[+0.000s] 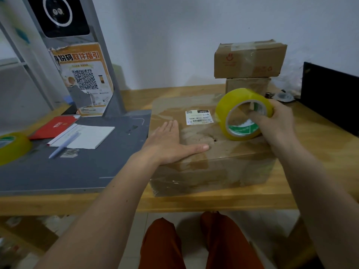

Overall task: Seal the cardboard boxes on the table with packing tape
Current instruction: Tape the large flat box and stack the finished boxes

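Note:
A wide, flat cardboard box (pixel 204 167) lies at the table's front, its top covered in glossy clear tape and bearing a white label (pixel 197 117). My left hand (pixel 171 144) presses flat on the box's top left, fingers straight and thumb stretched out to the right. My right hand (pixel 275 123) grips a yellow roll of packing tape (pixel 233 111), fingers hooked through its core. The roll stands on edge on the box's right part. Two smaller cardboard boxes (pixel 248 61) are stacked behind, against the wall.
A grey scanner stand (pixel 101 144) on the left carries a notepad (pixel 85 136), a pen (pixel 64 145) and a red booklet (pixel 56 126). A second yellow tape roll (pixel 11 146) sits at the far left. A black screen (pixel 330 96) stands at the right. The wooden table's edge (pixel 213 204) is close to me.

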Demonstrator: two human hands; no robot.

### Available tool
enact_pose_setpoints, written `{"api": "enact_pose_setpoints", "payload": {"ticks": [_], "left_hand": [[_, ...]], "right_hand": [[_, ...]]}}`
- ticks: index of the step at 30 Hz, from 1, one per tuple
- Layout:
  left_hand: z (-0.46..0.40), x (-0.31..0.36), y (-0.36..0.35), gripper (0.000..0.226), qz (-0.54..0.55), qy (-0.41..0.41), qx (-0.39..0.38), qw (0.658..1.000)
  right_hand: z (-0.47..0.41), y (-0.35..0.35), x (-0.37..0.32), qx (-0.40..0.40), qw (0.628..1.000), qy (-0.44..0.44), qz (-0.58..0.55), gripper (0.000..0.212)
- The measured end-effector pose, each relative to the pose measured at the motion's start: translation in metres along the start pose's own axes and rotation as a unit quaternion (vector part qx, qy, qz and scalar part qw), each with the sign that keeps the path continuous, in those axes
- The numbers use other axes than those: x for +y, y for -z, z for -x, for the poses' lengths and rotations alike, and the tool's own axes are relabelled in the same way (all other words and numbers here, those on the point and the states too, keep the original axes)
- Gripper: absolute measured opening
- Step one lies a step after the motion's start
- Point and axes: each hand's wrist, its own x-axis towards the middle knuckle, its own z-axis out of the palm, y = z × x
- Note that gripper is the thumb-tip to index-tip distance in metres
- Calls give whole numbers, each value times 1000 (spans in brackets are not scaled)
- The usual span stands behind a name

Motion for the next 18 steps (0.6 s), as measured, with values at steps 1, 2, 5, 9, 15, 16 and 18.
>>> {"api": "enact_pose_setpoints", "payload": {"ticks": [1, 2, 5, 9, 15, 16, 18], "left_hand": [[1, 1, 0, 135, -11, -2, -6, 1000], [1, 2, 0, 134, -21, -4, -9, 1000], [1, 4, -2, 132, -40, -18, -11, 999], [2, 5, -1, 132, -45, -30, -9, 998], [3, 5, -1, 131, -37, -26, -22, 999], [2, 5, -1, 132, -42, -26, -23, 999], [1, 5, 1, 135, -49, -25, -30, 998]], "right_hand": [[0, 0, 2, -13, 1000, -23, -1, 14], [-1, 1, 4, -31, 999, -38, 4, 15], [-2, 1, 4, -52, 998, -35, 21, 15], [-3, -1, 2, -5, 1000, 11, 8, 13], [2, -4, -5, 32, 997, 67, -4, 42], [1, -4, -3, 31, 997, 64, -2, 39], [-2, -3, 3, 19, 999, 29, -3, 30]]}}
